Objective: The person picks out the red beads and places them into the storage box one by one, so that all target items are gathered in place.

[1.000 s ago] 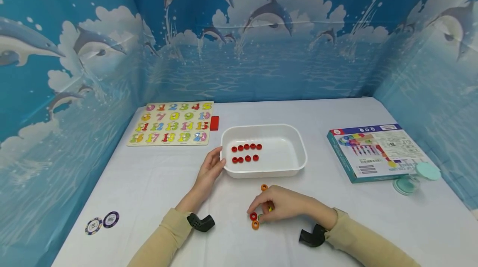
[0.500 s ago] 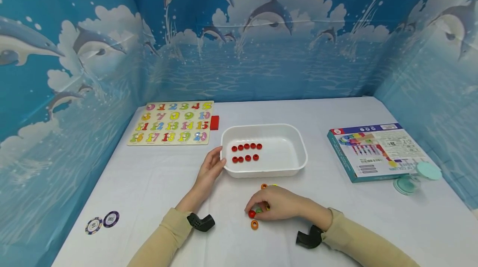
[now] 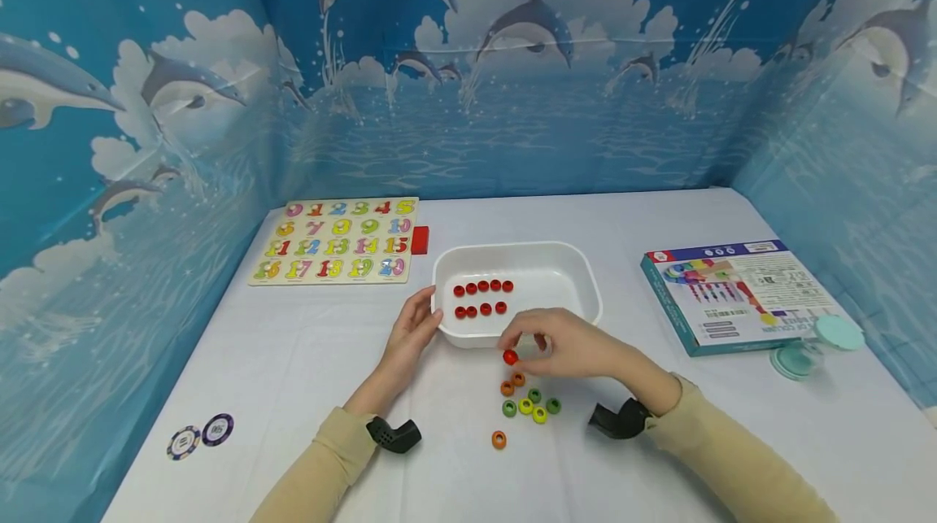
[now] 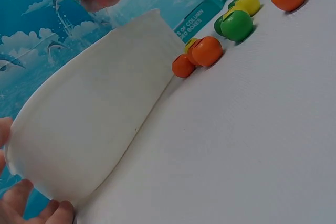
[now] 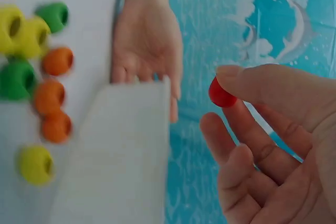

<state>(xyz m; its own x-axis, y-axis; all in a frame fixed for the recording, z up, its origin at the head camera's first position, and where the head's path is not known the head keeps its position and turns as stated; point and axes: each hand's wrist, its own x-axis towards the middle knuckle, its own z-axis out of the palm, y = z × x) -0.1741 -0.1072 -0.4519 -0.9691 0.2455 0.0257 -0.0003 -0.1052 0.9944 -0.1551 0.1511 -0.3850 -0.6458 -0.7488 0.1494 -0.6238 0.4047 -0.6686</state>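
Observation:
My right hand (image 3: pixel 567 344) pinches a red bead (image 3: pixel 510 357) between thumb and fingertips, just in front of the white tray (image 3: pixel 556 287). The right wrist view shows the bead between the thumb and index finger, with the other fingers loosely bent. Several red beads (image 3: pixel 484 287) form two rows inside the tray, the nearer row shorter. My left hand (image 3: pixel 410 336) rests its spread fingers and thumb against the tray's left end. Loose orange (image 3: pixel 507 388), green (image 3: pixel 553 406) and yellow beads (image 3: pixel 539 415) lie on the table before the tray.
A number puzzle board (image 3: pixel 333 242) lies at the back left with a red block (image 3: pixel 420 241) beside it. Two round chips (image 3: pixel 217 429) are at the front left. On the right are a flat box (image 3: pixel 747 295) and a small mint-lidded container (image 3: pixel 796 363).
My right hand has picked up the red bead and carried it away from me to the tray's front edge, uncovering the other loose beads. My left hand has stayed at the tray.

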